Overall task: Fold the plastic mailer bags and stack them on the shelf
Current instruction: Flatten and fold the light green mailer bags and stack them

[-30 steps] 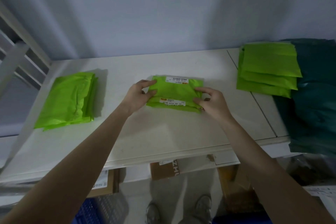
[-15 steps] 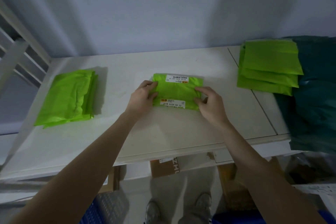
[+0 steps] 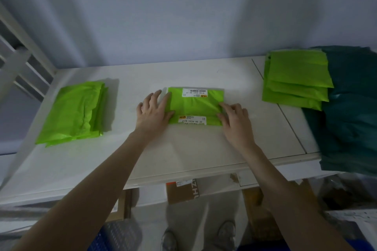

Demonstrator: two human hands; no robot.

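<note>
White shelf (image 3: 183, 149), both hands flat, apparently pressing folded green mailer (image 3: 194, 106), left hand (image 3: 153, 112), right hand (image 3: 234, 122)

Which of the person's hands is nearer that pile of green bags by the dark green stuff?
Right. The right hand lies nearer the pile of green bags; the left hand lies farther away.

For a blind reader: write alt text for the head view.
Both hands, left hand and right hand, press flat on a folded green mailer on a white shelf. Green mailer piles lie left and right.
</note>
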